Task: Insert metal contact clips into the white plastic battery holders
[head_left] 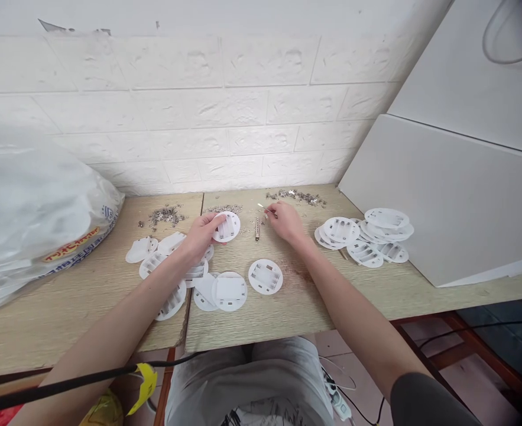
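My left hand (202, 235) is closed on a round white battery holder (227, 227), thumb on its face, tilted above the table. In my right hand (284, 219), the fingers pinch a thin stick with a pale tip (261, 205); its exact kind is too small to tell. A short, narrow metal piece (257, 229) lies on the table between my hands. Nearer to me rests a single battery holder (265, 277). Overlapping holders (229, 291) lie under and beside my left forearm, which hides part of them.
More battery holders (386, 218) are piled at the right beside a grey-white panel (447, 195). Small metal parts lie in heaps (167, 216) along the white brick wall (190, 112). A large plastic bag (43, 201) stands at left. A black cable (87, 377) crosses below the table's front edge.
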The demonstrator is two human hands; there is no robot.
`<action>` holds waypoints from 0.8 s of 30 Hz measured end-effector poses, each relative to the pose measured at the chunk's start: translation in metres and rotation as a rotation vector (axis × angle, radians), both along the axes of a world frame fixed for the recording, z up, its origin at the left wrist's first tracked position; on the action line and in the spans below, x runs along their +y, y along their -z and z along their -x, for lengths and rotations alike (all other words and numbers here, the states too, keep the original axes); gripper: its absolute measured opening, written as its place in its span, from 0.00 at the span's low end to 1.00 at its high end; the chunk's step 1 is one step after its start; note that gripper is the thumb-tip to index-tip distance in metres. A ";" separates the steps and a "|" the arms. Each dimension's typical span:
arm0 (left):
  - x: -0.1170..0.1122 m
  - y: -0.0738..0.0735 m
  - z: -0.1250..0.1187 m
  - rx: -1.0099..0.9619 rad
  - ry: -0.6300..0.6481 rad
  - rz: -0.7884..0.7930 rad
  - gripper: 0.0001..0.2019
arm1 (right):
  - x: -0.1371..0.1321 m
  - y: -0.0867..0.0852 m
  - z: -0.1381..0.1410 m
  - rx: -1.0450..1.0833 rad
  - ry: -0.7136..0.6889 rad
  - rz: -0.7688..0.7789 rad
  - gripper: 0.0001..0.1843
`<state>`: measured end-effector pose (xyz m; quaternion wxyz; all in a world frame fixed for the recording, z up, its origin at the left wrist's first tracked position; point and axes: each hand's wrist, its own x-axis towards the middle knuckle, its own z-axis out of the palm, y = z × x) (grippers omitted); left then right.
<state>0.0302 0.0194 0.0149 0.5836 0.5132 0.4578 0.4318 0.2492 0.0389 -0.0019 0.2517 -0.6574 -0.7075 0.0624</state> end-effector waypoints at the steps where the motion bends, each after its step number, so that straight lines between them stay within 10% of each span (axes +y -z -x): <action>1: 0.000 0.000 0.000 0.004 -0.004 0.003 0.16 | 0.001 -0.001 -0.005 -0.014 0.018 0.036 0.13; 24: -0.001 0.000 0.000 0.008 0.014 0.001 0.17 | -0.001 0.000 -0.001 -0.104 0.026 -0.034 0.11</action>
